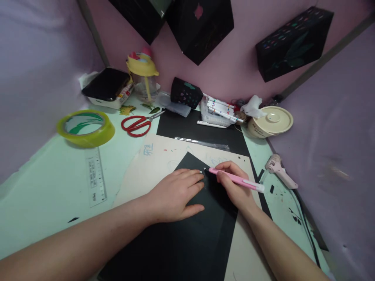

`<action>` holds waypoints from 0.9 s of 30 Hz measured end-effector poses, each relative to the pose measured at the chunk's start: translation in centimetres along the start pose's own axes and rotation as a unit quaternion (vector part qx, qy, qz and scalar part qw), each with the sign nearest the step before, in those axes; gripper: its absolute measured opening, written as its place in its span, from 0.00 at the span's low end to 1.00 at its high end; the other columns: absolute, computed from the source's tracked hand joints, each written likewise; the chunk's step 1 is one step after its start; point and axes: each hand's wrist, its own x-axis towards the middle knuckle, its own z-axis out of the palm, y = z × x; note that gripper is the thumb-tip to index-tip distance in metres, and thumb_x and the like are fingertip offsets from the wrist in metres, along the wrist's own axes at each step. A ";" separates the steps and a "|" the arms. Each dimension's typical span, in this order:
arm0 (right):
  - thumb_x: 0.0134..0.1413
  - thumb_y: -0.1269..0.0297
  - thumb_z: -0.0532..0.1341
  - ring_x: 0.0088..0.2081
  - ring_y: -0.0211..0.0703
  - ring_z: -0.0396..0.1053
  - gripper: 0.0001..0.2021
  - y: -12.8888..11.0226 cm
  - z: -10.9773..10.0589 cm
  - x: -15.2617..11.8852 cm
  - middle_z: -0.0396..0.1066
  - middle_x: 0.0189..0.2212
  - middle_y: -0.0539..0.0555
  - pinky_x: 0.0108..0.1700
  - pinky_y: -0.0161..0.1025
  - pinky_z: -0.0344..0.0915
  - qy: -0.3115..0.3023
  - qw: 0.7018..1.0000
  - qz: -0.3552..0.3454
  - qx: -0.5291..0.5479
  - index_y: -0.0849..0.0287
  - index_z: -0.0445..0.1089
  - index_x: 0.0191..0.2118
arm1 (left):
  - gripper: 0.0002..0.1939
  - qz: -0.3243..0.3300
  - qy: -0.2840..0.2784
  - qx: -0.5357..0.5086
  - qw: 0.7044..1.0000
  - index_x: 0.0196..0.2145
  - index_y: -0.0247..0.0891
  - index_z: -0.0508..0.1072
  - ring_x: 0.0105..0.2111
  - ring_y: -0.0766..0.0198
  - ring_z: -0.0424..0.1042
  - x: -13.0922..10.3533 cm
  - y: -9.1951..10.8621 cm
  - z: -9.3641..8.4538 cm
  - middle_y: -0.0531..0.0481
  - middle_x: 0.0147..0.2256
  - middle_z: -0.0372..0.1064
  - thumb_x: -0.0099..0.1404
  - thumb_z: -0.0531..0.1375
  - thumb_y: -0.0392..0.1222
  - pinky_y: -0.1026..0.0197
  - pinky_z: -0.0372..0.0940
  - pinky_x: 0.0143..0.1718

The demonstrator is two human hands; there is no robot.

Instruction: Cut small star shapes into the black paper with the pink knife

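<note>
A large sheet of black paper (187,242) lies at an angle over a pale sheet of card (137,171). My left hand (180,195) rests flat on the black paper, palm down, with its fingers stretched out. In my right hand (237,187) is a pink pen-shaped craft knife (238,180), pinched between thumb and fingers. Its dark tip meets the black paper near the far corner, just right of my left fingertips. Small white spots show in the paper beside that tip. The exact shape of the blade is too small to make out.
Red-handled scissors (137,125), a tape roll (84,127) and a ruler (96,177) lie on the left. Behind are a bottle (145,78) and a tray of markers (221,111). A lidded bowl (271,121) and a corded glue gun (281,170) stand right. Black boxes (294,43) hang above.
</note>
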 end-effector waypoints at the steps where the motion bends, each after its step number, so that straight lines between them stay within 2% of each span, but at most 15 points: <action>1: 0.54 0.67 0.59 0.25 0.37 0.64 0.02 0.4 0.2 -0.1 0.68 0.23 0.47 0.27 0.34 0.59 0.011 1.000 -0.015 -0.003 0.57 0.70 0.32 | 0.26 0.000 -0.001 0.003 1.000 0.54 0.35 0.69 0.60 0.48 0.59 0.0 0.0 0.0 0.40 0.59 0.61 0.66 0.55 0.56 0.46 0.54 0.59; 7: 0.55 0.66 0.61 0.23 0.35 0.63 0.04 1.5 0.3 -0.4 0.68 0.22 0.46 0.25 0.33 0.58 -0.006 0.997 -0.068 -0.028 0.56 0.67 0.29 | 0.28 -0.004 -0.006 0.011 1.000 0.57 0.37 0.66 0.62 0.47 0.54 0.1 0.0 0.0 0.40 0.61 0.59 0.66 0.55 0.57 0.45 0.52 0.59; 27: 0.56 0.64 0.61 0.25 0.37 0.66 0.05 1.4 0.5 -0.3 0.72 0.24 0.48 0.27 0.33 0.61 -0.015 0.999 -0.029 -0.036 0.56 0.69 0.30 | 0.28 -0.002 -0.014 0.019 1.000 0.57 0.37 0.66 0.62 0.48 0.54 0.2 0.0 -0.2 0.40 0.60 0.60 0.67 0.53 0.58 0.46 0.50 0.60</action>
